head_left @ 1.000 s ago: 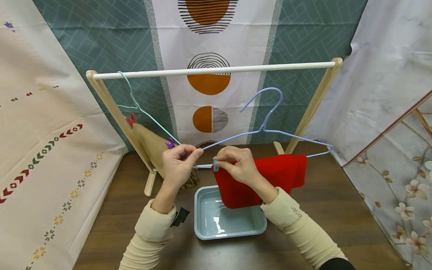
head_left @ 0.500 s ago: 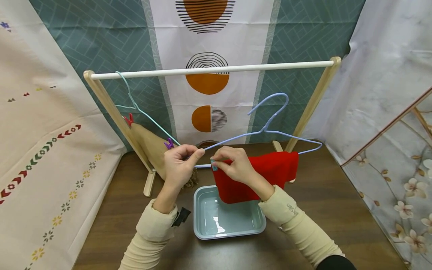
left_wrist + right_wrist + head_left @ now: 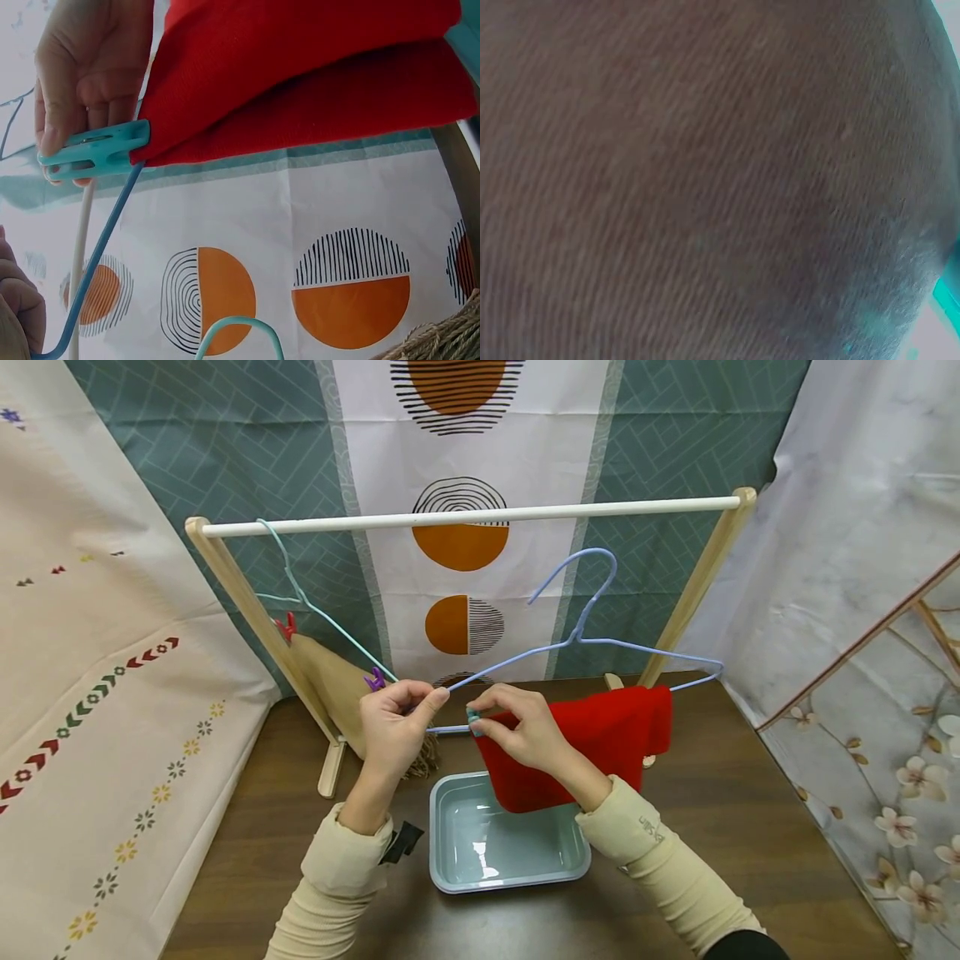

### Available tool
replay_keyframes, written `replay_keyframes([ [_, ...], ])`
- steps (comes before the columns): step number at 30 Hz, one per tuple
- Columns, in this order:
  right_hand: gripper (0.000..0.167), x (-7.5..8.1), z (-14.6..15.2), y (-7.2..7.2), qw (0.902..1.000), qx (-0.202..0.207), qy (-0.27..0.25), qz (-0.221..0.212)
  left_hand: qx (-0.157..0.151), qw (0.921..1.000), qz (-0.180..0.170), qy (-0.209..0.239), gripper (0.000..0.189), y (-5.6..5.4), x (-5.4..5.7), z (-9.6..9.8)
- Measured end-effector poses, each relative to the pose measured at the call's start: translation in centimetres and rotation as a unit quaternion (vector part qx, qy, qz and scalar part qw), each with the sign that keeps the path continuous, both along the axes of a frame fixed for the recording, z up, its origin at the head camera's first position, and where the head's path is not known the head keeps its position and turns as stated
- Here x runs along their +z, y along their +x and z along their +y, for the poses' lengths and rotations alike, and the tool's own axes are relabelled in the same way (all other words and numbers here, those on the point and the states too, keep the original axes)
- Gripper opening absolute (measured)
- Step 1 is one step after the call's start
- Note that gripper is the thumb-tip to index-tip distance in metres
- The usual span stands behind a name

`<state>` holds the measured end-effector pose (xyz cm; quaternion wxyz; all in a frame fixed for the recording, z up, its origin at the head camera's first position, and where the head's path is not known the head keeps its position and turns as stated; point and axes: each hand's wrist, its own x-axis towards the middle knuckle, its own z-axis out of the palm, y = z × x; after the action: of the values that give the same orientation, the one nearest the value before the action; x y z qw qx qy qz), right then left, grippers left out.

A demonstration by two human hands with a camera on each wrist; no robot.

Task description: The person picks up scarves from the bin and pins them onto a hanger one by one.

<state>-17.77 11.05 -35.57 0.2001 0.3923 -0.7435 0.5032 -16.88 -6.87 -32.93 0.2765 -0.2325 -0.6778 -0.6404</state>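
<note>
My left hand [image 3: 393, 722] pinches the left end of a light-blue hanger [image 3: 525, 656], whose hook points up, free of the rail. A red cloth [image 3: 585, 743] is draped over the hanger's lower bar. At the cloth's left corner, my right hand [image 3: 525, 727] pinches a teal clothespin [image 3: 474, 720] by its handles. The left wrist view shows the clothespin's [image 3: 97, 150] nose against the corner of the red cloth [image 3: 300, 82], beside the hanger wire [image 3: 94, 259]. Brownish ribbed fabric [image 3: 705, 187] fills most of the right wrist view, hiding the right hand.
Behind the hands stands a wooden rack with a white rail [image 3: 480, 516]. From its left end hangs a mint hanger [image 3: 337, 622] with a tan cloth [image 3: 322, 685], red clip [image 3: 286, 627] and purple clip [image 3: 375, 678]. A grey-blue basin [image 3: 510, 887] sits below the red cloth.
The blue hanger's hook tipped right and down, then swung back left and up, the red cloth shifting with it. Both hands stay nearly in place, still on hanger and clothespin.
</note>
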Motion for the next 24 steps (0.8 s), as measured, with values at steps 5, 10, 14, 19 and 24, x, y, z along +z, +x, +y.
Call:
replay_keyframes([
  [5, 0.020, -0.13, 0.17, 0.09, 0.9997, 0.003, -0.010, -0.022, 0.000, 1.0000, -0.007, -0.007, 0.011, -0.03, -0.19, -0.09],
  [10, 0.027, 0.20, 0.29, 0.21, 0.9997, 0.004, -0.012, -0.019, 0.002, 0.9999, -0.010, -0.007, 0.011, -0.14, -0.35, -0.16],
  [14, 0.031, 0.44, 0.33, 0.19, 0.9998, 0.009, 0.000, -0.018, 0.006, 0.9999, -0.011, -0.010, 0.010, -0.14, -0.40, -0.26],
  [19, 0.032, 0.57, 0.43, 0.11, 0.9997, 0.009, 0.013, -0.021, 0.008, 0.9996, -0.011, -0.024, 0.010, -0.12, -0.47, -0.30],
  [24, 0.032, 0.79, 0.54, 0.04, 0.9983, 0.011, -0.001, -0.056, 0.010, 0.9996, -0.005, -0.028, 0.010, -0.18, -0.52, -0.39],
])
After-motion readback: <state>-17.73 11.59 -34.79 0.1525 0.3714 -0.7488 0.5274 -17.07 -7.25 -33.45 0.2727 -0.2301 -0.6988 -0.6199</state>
